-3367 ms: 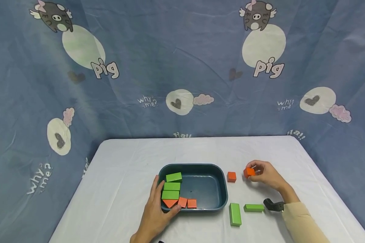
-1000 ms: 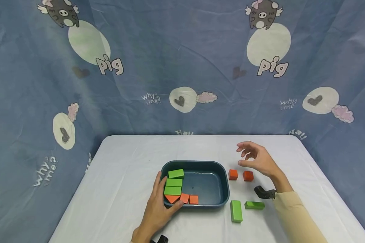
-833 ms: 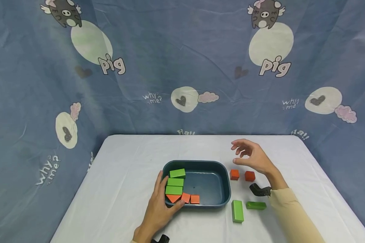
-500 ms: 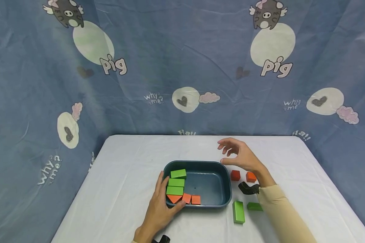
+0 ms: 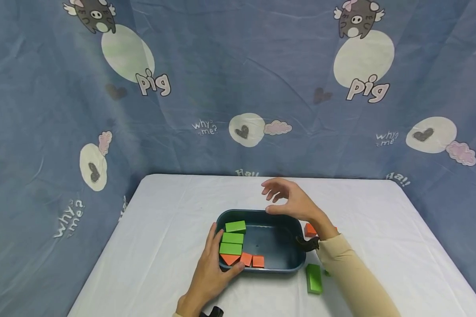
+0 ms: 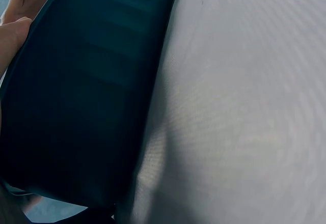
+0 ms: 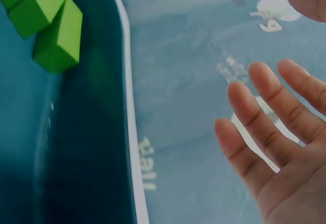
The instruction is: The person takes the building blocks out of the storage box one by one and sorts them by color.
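One dark blue tray (image 5: 271, 244) stood on the white-covered table (image 5: 174, 211) with three green blocks (image 5: 232, 238) and three orange blocks (image 5: 258, 261) inside, while two more green blocks (image 5: 314, 278) and two more orange blocks (image 5: 310, 230) lay to its right, one of each pair mostly hidden by the right arm (image 5: 357, 281). The left hand (image 5: 213, 268) gripped the tray's near left corner; the right hand (image 5: 291, 200) hung released near the far rim. Only the right wrist view showed its palm (image 7: 298, 191), and the left wrist view best showed the tray's outer wall (image 6: 86, 96).
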Motion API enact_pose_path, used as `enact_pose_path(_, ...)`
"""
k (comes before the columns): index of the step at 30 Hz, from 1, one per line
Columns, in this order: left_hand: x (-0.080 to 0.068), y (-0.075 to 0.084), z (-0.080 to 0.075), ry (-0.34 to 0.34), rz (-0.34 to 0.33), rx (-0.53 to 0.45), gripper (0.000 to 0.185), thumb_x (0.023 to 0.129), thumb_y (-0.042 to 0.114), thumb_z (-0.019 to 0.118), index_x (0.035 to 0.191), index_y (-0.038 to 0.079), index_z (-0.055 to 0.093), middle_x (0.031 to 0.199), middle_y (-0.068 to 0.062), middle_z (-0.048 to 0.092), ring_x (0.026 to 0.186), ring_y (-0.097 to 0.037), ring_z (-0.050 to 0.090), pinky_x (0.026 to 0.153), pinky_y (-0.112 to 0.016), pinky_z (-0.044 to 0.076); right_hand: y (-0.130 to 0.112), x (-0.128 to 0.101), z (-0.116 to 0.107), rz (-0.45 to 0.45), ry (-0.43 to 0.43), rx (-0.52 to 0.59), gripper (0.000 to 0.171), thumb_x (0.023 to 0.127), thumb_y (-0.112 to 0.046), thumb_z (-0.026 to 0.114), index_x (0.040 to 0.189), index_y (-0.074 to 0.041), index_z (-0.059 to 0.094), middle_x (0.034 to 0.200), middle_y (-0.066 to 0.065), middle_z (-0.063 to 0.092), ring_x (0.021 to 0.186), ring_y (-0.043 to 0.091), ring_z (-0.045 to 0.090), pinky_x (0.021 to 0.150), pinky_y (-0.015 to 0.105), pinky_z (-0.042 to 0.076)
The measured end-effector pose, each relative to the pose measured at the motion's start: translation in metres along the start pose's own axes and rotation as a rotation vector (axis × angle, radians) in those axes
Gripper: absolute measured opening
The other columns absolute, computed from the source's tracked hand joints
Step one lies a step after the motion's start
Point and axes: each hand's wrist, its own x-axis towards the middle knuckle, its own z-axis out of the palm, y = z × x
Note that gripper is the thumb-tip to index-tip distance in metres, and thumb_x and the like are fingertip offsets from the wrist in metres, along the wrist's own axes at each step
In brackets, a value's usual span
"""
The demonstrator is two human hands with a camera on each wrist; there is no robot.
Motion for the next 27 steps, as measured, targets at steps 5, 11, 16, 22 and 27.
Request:
enact_pose_path(5, 0.001, 0.000, -0.002, 0.001, 0.006, -0.009, 0.104, 0.080, 0.061, 0.079, 0.160, 0.012, 0.032, 0.171, 0.001, 0.008, 0.143, -0.034, 0.039, 0.105, -0.061, 0.041, 0.011, 0.009, 0.013, -0.021, -0.030, 0.004, 0.059, 0.079, -0.006, 0.085, 0.134, -0.007, 0.061, 0.113, 0.010, 0.066, 0.101, 0.041, 0.064, 0.090, 0.058, 0.053)
enact_pose_path(11, 0.002, -0.002, -0.001, -0.013, 0.008, -0.006, 0.104, 0.080, 0.062, 0.078, 0.160, 0.012, 0.032, 0.171, -0.001, 0.008, 0.144, -0.033, 0.038, 0.106, -0.061, 0.041, 0.018, 0.015, 0.026, -0.049, -0.054, -0.012, 0.057, 0.081, -0.013, 0.085, 0.133, -0.011, 0.062, 0.111, 0.005, 0.067, 0.099, 0.035, 0.065, 0.088, 0.053, 0.055)
enact_pose_path(16, 0.001, -0.001, 0.000, -0.014, 0.006, -0.001, 0.105, 0.080, 0.063, 0.078, 0.159, 0.012, 0.033, 0.171, -0.001, 0.008, 0.143, -0.034, 0.039, 0.106, -0.061, 0.041, 0.021, 0.019, 0.035, -0.065, -0.070, -0.012, 0.055, 0.082, -0.012, 0.084, 0.133, -0.011, 0.063, 0.110, 0.003, 0.067, 0.098, 0.031, 0.066, 0.086, 0.050, 0.056)
enact_pose_path(22, 0.002, -0.002, -0.001, -0.013, 0.010, -0.006, 0.104, 0.081, 0.064, 0.077, 0.159, 0.012, 0.034, 0.171, 0.002, 0.008, 0.142, -0.033, 0.040, 0.105, -0.060, 0.042, 0.026, 0.021, 0.045, -0.058, -0.098, -0.010, 0.053, 0.083, -0.015, 0.083, 0.132, -0.011, 0.063, 0.112, 0.004, 0.067, 0.098, 0.031, 0.067, 0.084, 0.047, 0.057)
enact_pose_path(27, 0.000, -0.003, -0.002, -0.015, 0.010, -0.013, 0.103, 0.081, 0.063, 0.077, 0.158, 0.011, 0.034, 0.170, 0.006, 0.006, 0.142, -0.033, 0.040, 0.105, -0.060, 0.042, 0.029, 0.022, 0.054, -0.040, -0.132, 0.009, 0.049, 0.085, -0.015, 0.082, 0.130, -0.009, 0.064, 0.116, 0.016, 0.068, 0.100, 0.034, 0.067, 0.087, 0.051, 0.056)
